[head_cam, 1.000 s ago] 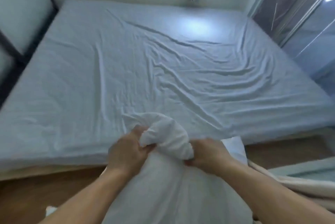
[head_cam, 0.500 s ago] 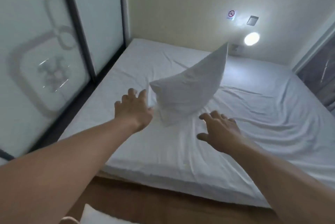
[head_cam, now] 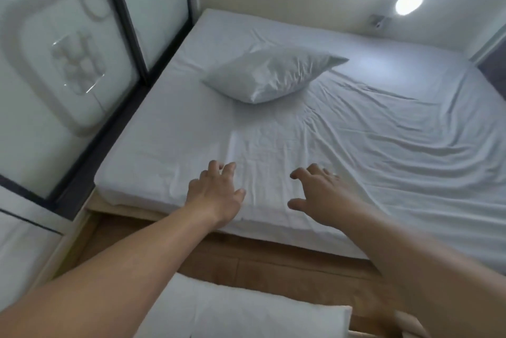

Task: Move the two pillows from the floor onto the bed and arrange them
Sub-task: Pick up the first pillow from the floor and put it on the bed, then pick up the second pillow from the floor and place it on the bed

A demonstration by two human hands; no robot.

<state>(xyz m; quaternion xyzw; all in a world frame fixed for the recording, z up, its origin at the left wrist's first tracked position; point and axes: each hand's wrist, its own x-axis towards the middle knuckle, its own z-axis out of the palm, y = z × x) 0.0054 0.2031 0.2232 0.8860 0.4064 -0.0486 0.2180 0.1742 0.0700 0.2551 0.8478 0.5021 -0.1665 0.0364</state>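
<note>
One white pillow lies on the bed, on its far left part near the wall. A second white pillow rests on the wooden floor at the bottom of the view, partly hidden by my left forearm. My left hand and my right hand are both stretched out over the bed's near edge, fingers spread, holding nothing. Both hands are well short of the pillow on the bed.
Frosted sliding doors with dark frames run along the bed's left side. A lit round wall lamp is at the head of the bed. A strip of wooden floor lies between the bed and the second pillow.
Both hands gripped the pillow a second ago, then let it go. It flew through the air and has now landed flat on the bed's far left. My hands have dropped lower.
</note>
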